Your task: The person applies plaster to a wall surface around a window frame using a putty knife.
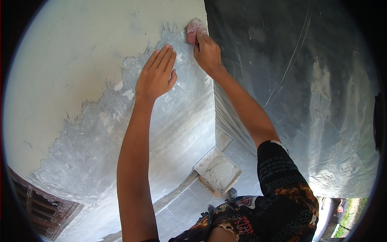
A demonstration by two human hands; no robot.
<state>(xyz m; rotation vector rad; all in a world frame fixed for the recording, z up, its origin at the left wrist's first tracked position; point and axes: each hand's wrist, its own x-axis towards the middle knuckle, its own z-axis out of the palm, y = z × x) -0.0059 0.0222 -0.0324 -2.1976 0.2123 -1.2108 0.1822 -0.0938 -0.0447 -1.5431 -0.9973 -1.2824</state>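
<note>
Visibly lettered sleeve (278, 171), red scraper (194, 29) in right hand (208, 53).

Small pale lettering (278, 164), partly legible and set in several slanted rows, is located on the black right sleeve (269, 151) at the lower right of the frame, while larger red lettering (243, 224), not reliably readable, is located on the patterned shirt body (225, 215) at the lower centre.

Glossy black plastic sheeting (290, 80) hangs right of the grip; pale grey tiled floor (179, 207) lies below, a brown slatted wooden frame (43, 205) lower left.
</note>
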